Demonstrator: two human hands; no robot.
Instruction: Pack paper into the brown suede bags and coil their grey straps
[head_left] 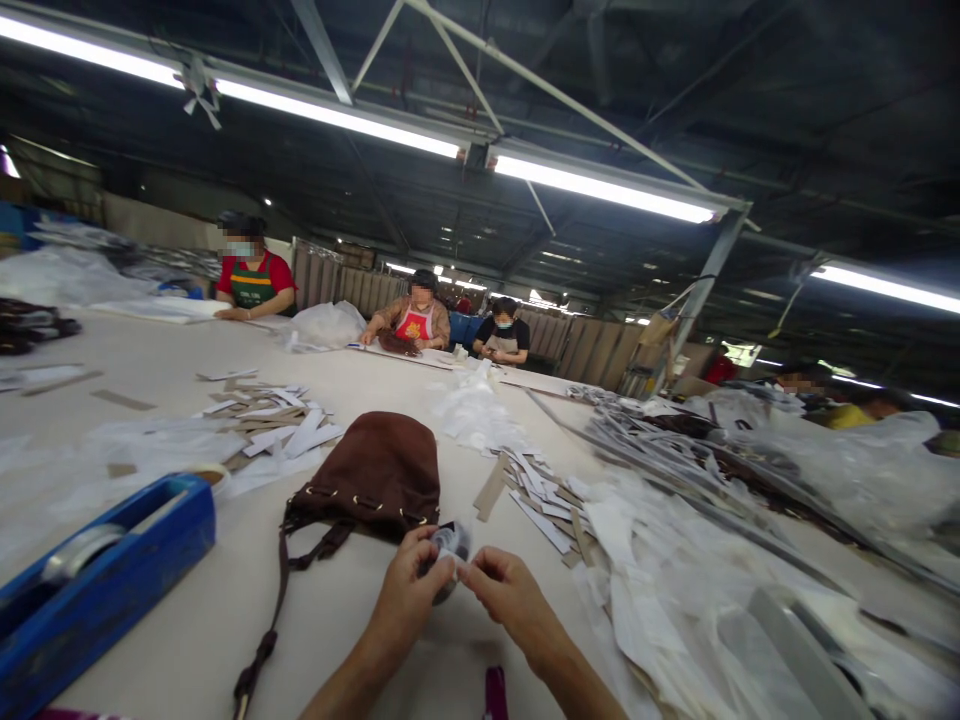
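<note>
Grey roll (460,537), blurred, is partly hidden by the left hand (409,578).

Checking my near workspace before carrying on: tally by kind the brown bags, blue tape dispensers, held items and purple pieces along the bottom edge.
Brown bag: 1
Blue tape dispenser: 1
Held grey item: 1
Purple pieces: 2
Total: 5

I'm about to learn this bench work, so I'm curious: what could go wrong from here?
The small round item sits at the fingertips of the left hand, with the right hand close against it, so it might slip and roll among the loose strips.

The brown bag's strap trails beside the left forearm; a sweep of that arm could perhaps snag it and drag the bag.
</note>
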